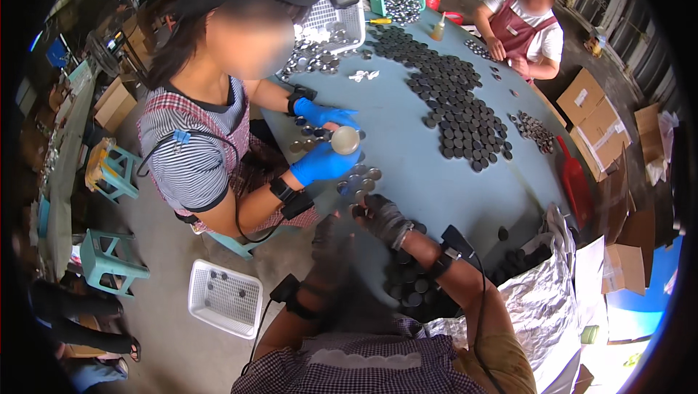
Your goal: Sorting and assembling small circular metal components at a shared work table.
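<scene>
Concrete-looking floor surrounds the broad blue-grey bench (pixel 407 187), with a white rectangular plastic basket (pixel 233 315) on the floor to the left and a crumpled silvery sheet (pixel 542 292) at the near right edge. In the head view, a group of small, round, shiny grey discs (pixel 360 179) lies on the bench just beyond the dark-gloved right hand (pixel 389 221), ahead and slightly to its left. Being round, they show no long axis. The right hand is the nearer; its fingers bend at the group's near edge, but I cannot tell whether they grip one. The dark-gloved left hand (pixel 329 238) is lower and to the left, by the bench edge, too blurred to read its fingers. Across from it, a co-worker's blue-gloved hands (pixel 320 165) hold a pale round disc (pixel 345 141).
</scene>
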Tool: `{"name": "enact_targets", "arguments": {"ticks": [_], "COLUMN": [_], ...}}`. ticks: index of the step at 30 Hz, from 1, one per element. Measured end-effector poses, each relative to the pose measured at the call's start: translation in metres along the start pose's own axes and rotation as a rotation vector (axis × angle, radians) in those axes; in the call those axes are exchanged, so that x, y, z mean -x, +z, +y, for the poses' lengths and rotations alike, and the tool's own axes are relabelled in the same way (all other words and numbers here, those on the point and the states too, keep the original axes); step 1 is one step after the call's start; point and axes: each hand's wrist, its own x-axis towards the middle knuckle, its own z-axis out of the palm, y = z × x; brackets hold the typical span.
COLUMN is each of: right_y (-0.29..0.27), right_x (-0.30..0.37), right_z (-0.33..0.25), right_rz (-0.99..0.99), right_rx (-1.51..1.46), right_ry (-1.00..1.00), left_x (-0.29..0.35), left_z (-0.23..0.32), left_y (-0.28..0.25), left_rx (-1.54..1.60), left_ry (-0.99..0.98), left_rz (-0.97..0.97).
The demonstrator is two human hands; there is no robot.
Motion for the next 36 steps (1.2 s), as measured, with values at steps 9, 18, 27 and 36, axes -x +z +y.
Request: {"name": "enact_targets", "arguments": {"ticks": [9, 18, 27, 36], "right_y": [0.028, -0.083, -0.097, -0.067], "right_x": [-0.014, -0.007, 0.084, 0.111], "right_z": [0.026, 0.073, 0.046, 0.056], "right_rz": [0.012, 0.068, 0.209, 0.03], "right_rx": [0.419, 0.841, 0.45, -1.145], "right_ry": [-0.274, 0.174, 0.05, 0.319], "left_x": [0.007, 0.011, 0.012, 0.025], "left_z": [0.005, 0.049, 0.064, 0.066], "left_y": [-0.024, -0.001, 0.056, 0.047], "left_rx": [0.0, 0.054, -0.144, 0.765], "left_ry": [-0.105, 0.124, 0.243, -0.349], "left_rz": [-0.006, -0.397, -0.62, -0.422]}}
